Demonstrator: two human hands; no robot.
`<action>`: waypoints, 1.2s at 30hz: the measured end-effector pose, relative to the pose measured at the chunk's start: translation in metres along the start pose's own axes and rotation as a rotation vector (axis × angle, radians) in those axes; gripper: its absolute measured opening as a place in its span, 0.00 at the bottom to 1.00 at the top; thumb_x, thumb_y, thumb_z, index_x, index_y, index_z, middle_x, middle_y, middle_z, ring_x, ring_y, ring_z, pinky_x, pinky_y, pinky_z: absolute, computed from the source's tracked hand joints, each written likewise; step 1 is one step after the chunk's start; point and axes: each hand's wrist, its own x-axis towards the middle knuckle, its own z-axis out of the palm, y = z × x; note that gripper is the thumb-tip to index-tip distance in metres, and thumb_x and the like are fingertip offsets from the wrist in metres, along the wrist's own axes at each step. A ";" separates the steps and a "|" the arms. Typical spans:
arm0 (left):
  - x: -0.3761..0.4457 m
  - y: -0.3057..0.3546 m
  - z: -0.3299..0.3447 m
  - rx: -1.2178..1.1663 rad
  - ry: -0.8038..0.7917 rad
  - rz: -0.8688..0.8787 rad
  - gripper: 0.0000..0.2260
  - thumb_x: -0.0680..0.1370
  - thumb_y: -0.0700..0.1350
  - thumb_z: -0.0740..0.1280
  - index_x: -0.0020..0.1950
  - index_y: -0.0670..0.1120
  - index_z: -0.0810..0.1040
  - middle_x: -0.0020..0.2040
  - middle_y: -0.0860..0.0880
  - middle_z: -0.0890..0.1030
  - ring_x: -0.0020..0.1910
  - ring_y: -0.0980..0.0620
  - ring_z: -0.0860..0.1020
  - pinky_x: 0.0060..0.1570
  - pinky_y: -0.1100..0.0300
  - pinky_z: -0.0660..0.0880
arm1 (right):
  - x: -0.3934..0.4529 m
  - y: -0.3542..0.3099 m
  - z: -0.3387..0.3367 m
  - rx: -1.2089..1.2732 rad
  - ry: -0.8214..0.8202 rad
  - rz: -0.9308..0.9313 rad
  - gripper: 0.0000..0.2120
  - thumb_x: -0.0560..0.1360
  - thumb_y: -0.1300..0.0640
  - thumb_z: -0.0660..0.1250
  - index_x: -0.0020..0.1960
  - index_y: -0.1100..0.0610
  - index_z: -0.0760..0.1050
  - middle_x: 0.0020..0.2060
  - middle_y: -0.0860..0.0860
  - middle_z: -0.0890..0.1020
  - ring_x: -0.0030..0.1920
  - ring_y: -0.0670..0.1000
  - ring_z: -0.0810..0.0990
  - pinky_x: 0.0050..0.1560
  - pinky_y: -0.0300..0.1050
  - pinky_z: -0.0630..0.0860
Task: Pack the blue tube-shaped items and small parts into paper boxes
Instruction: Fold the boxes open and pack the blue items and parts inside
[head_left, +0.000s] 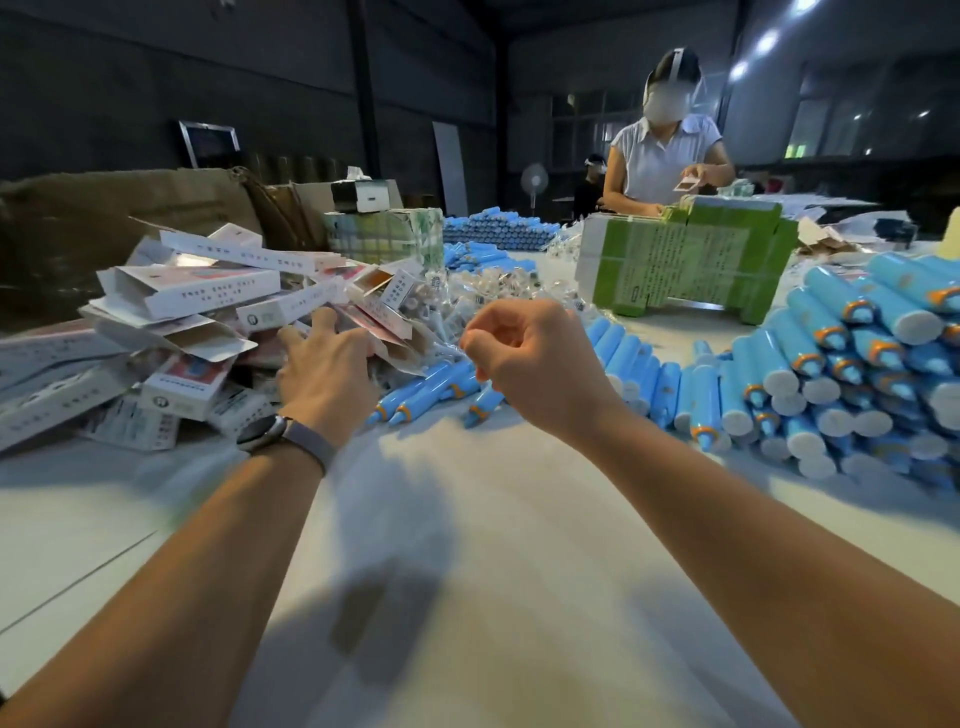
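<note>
A heap of white paper boxes (197, 306) with open flaps lies at the left of the table. My left hand (324, 364) reaches into its right edge, fingers spread over a box; whether it grips one is hidden. My right hand (530, 358) hovers in the middle with fingers curled, pinching the edge of a clear plastic bag of small parts (441, 353). Several blue tubes (431, 389) with orange collars lie just below both hands. A large stack of blue tubes (841, 374) fills the right side. More clear bags of small parts (498, 286) lie farther back.
A green printed carton (685, 260) stands at the back right, with a person (670, 156) working behind it. A green and white box (384, 234) and brown cardboard (130, 208) stand at the back left. The white table (467, 545) stretches toward me.
</note>
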 end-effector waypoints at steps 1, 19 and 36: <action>-0.002 0.005 -0.008 -0.006 0.010 0.011 0.18 0.74 0.32 0.66 0.59 0.49 0.80 0.68 0.47 0.65 0.65 0.35 0.63 0.53 0.43 0.73 | 0.000 0.000 -0.002 0.005 0.002 0.004 0.11 0.74 0.59 0.68 0.34 0.48 0.77 0.26 0.46 0.79 0.32 0.51 0.79 0.41 0.55 0.80; -0.067 0.090 -0.105 -0.684 0.210 0.543 0.12 0.71 0.40 0.74 0.43 0.57 0.78 0.44 0.63 0.78 0.40 0.65 0.77 0.37 0.62 0.79 | -0.018 0.017 -0.043 -0.056 -0.244 -0.085 0.38 0.67 0.57 0.79 0.72 0.50 0.65 0.57 0.49 0.77 0.57 0.45 0.75 0.54 0.34 0.72; -0.102 0.125 0.018 -1.603 -0.320 0.551 0.30 0.74 0.62 0.63 0.75 0.58 0.63 0.61 0.53 0.78 0.58 0.50 0.78 0.54 0.53 0.76 | -0.040 0.033 -0.079 0.510 -0.274 0.191 0.22 0.71 0.61 0.65 0.64 0.57 0.63 0.42 0.51 0.82 0.43 0.54 0.80 0.46 0.56 0.73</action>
